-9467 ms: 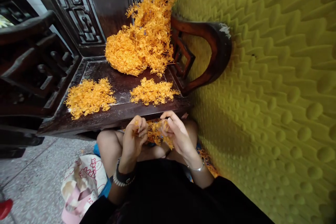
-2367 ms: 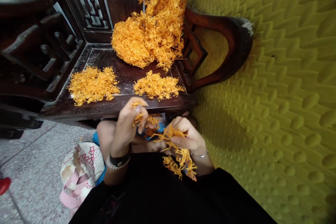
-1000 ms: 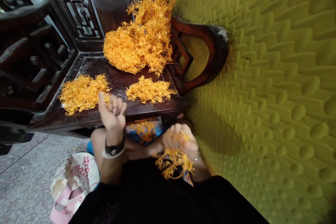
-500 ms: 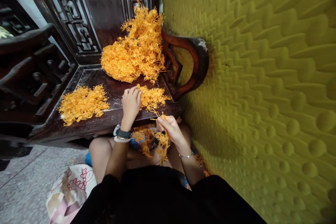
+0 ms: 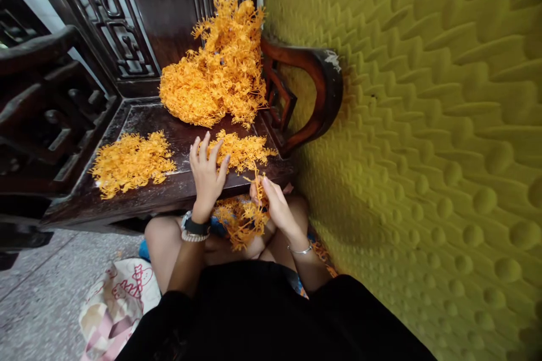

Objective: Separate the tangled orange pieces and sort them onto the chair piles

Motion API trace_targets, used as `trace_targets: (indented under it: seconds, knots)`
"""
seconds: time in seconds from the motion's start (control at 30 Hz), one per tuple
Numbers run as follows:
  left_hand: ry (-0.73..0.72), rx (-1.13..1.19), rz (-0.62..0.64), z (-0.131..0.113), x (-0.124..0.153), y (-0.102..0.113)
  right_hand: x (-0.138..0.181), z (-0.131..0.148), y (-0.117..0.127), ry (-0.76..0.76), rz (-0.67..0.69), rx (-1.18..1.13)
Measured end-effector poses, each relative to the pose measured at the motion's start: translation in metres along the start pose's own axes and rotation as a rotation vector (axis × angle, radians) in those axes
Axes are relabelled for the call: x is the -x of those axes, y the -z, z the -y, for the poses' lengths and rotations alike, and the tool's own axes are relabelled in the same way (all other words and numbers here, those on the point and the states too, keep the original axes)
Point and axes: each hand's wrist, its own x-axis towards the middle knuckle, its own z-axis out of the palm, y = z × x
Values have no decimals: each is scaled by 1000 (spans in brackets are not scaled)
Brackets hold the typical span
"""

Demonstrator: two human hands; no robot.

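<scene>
Yellow padded wall (image 5: 423, 124), covered in rows of raised bumps, fills the right half of the frame, and a dark carved wooden chair (image 5: 139, 118) takes the upper left. On the seat lie three heaps of orange plastic sprigs: a big tangled mound (image 5: 215, 73) at the back against the chair's backrest, a flat pile (image 5: 129, 161) toward the left edge of the seat, and a smaller pile (image 5: 243, 149) near the right front corner, just beside the curved armrest (image 5: 322, 96).

Near the centre of the frame the left hand (image 5: 206, 177) hovers over the seat's front edge with its fingers spread apart and empty, the fingertips at or just touching the near edge of the smaller pile; the view is too coarse to say which. A dark watch and a beaded bracelet (image 5: 193, 231) sit on that wrist.

Just right of it, lower in the frame, the right hand (image 5: 275, 206) pinches a bunch of orange sprigs (image 5: 241, 220) between thumb and fingers, the bunch hanging down over the person's bare knees. More sprigs lie in the lap under it. A thin bangle (image 5: 298, 249) circles the right wrist.

At lower left a pale printed cloth bag (image 5: 116, 304) rests on the speckled floor (image 5: 38, 293).
</scene>
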Motion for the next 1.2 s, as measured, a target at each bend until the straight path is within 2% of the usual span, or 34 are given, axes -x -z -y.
trace_targets:
  seconds: [0.17,0.37,0.47,0.53,0.6,0.67,0.73,0.8,0.87,0.93,1.03,1.13,1.2]
  knots:
    - [66,-90,51,11,20,2,-5,-7,-3,26,-143,-120]
    - [88,-148,103,13,22,3,-4,-15,-3,22,-216,-171]
    - [99,-148,99,16,24,5,-5,-21,0,47,-190,-177]
    - [120,-92,53,17,31,10,-6,-22,4,66,-144,-109]
    - [160,33,-4,13,47,18,-7,-19,8,99,-64,-11]
    - [197,201,0,-2,67,24,-8,-13,11,166,53,85]
    - [212,363,114,-27,85,26,-6,-6,12,244,173,176]
    - [224,594,267,-54,95,22,0,-2,12,259,241,249]
    - [334,839,404,-76,97,17,11,-2,12,181,204,259]
    - [435,930,475,-86,96,17,25,-6,12,39,78,214]
    - [484,1024,681,-81,94,25,47,-13,6,-132,-133,165]
    - [624,1187,922,-64,95,36,64,-16,-8,-172,-240,194]
    - [738,1233,948,-53,98,41,71,-14,-22,-150,-271,189]
